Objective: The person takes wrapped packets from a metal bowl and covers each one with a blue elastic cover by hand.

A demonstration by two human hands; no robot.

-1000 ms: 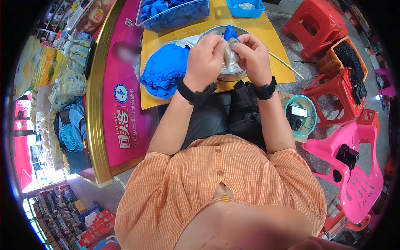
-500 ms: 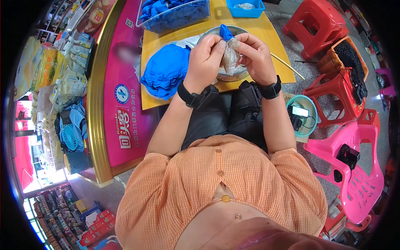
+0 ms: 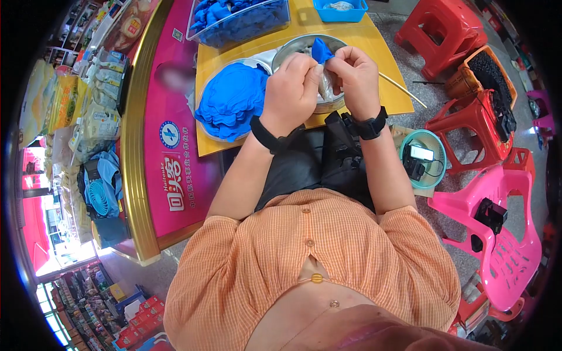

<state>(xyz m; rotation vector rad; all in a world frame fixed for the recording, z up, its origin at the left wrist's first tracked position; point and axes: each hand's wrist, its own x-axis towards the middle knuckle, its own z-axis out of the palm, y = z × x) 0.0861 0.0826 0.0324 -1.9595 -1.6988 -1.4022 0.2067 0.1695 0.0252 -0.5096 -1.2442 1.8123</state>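
yellow tabletop (image 3: 383, 61) fills the upper middle of the frame, with a clear bin (image 3: 246, 26) of blue pieces at its upper left, a heap of blue material (image 3: 231, 96) below that, and a small blue basket (image 3: 341, 17) at the top. the small bundle (image 3: 326, 85), blue at its tip and pale below, is held up at upper centre, over the metal bowl (image 3: 332, 107). the step in hand looks like working the bundle's neck with the fingertips; from here, the next move calls for a firm pinch on one side and fine finger work on the other. the left hand (image 3: 290, 93) pinches the bundle between thumb and curled fingers, knuckles up; the right hand (image 3: 358, 85) grips it from the other side, fingers bent inward, both forearms reaching up the frame, wrists apart
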